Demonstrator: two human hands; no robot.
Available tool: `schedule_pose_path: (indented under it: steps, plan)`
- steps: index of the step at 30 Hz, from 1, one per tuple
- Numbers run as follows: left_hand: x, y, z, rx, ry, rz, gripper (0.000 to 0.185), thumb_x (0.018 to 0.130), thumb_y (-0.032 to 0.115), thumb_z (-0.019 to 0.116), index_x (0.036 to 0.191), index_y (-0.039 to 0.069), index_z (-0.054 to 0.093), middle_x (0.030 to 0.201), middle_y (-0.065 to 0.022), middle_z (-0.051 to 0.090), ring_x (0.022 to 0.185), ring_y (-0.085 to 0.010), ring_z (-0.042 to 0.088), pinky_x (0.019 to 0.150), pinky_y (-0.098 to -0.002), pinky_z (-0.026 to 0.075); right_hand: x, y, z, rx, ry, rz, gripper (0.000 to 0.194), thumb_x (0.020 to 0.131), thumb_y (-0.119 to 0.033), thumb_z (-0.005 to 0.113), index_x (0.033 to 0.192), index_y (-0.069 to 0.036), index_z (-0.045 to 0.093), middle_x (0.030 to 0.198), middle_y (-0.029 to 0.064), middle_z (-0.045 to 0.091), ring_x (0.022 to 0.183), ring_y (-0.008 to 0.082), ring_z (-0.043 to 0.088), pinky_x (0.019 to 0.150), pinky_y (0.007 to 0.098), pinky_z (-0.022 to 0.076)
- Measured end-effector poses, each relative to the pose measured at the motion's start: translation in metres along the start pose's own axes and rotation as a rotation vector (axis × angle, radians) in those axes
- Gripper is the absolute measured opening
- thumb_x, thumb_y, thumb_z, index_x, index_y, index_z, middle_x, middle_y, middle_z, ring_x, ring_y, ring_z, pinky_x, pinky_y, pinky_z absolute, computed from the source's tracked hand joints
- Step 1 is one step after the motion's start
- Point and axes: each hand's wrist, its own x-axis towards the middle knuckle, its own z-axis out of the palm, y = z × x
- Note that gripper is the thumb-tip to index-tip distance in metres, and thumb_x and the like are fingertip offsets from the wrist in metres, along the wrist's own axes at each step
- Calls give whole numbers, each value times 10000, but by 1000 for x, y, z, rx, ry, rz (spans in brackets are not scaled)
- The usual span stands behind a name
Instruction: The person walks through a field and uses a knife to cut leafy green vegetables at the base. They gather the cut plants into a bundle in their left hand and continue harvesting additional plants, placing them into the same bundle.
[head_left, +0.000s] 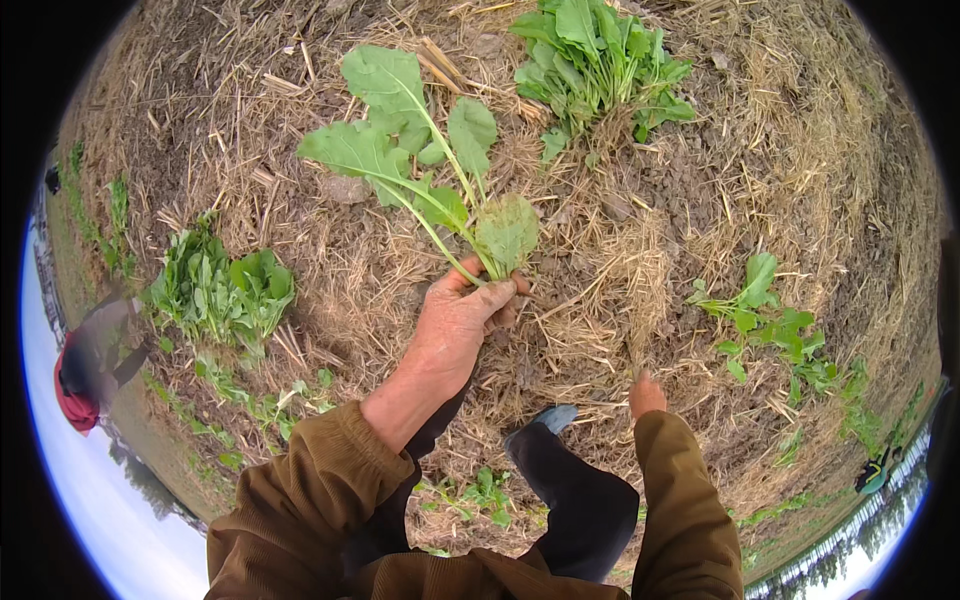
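Observation:
A leafy green plant (412, 169) with long pale stems is pinched near its base by my left hand (461, 322), in front of me above the ground. Its broad leaves fan out up and to the left; one leaf by my fingers is yellowed and spotted. My right hand (646, 396) hangs lower on the right, close over the straw-covered soil (585, 330). Its fingers look curled, but blur and the view from above hide whether anything is in them.
Ahead lies a pile of cut greens (600, 71); another pile (214, 289) is at the left. Low leafy plants (787, 337) grow on the right, and more (487, 491) by my legs. My shoe (555, 418) rests on the soil. A person (86, 360) bends at the far left.

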Motion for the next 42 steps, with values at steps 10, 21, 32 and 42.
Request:
schedule_pose_path:
  steps: [10,21,32,42]
  plan:
    - [210,54,87,432,-10,600,69,800,61,559,857,53,520,650,16,518,523,-55,442,473,-191,371,-7,13,49,87,138,-53,479,790,-209,504,1203,-29,341,760,219,585,686,385,586,603,481,476]
    - [308,6,137,1133,397,663,269,718,180,592,948,42,568,964,-183,600,917,-331,574,776,-402,456,-3,18,49,76,123,-2,376,777,-255,526,1095,-75,438,823,188,600,735,336,611,622,448,493]
    - [323,-8,134,1128,514,674,241,690,196,569,838,13,621,930,-207,607,889,-348,584,751,-406,468,15,38,56,145,216,-166,357,796,-276,510,1078,-71,431,820,190,594,750,339,601,630,447,481]
    - [252,90,155,1392,401,961,311,668,190,613,903,-13,607,862,-216,612,828,-335,595,737,-395,463,60,51,47,218,231,-307,345,813,-294,496,1062,-67,425,818,191,589,764,341,592,639,446,470]
